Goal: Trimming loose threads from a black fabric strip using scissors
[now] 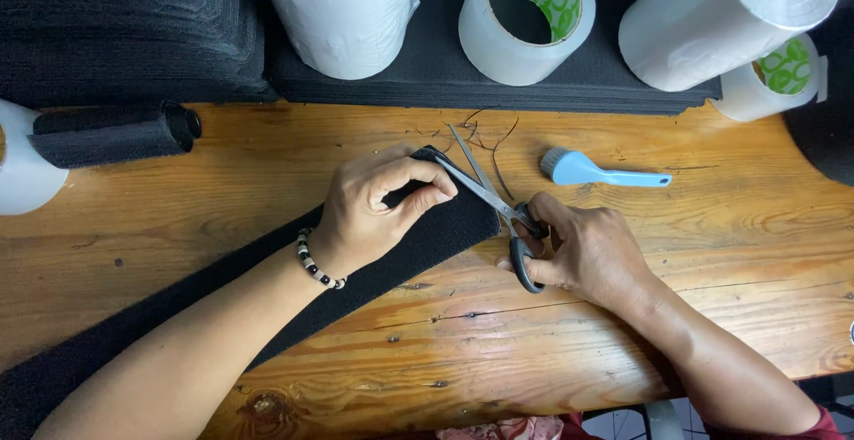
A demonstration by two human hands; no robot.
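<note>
Two bare hands work at the end of a long black fabric strip [427, 240] that runs slantwise across the wooden table [623, 333]. The left hand [374, 204], with a beaded bracelet [313, 262] at its wrist, pinches the strip's end between thumb and fingers. The right hand [587, 249] grips the black handles of the scissors [498, 204], whose blades stand open at the strip's end. A small blue brush [587, 170] lies just beyond the scissors. White rolls [342, 13] and a tape roll [525, 17] rest on stacked black material [427, 71] at the far edge
</note>
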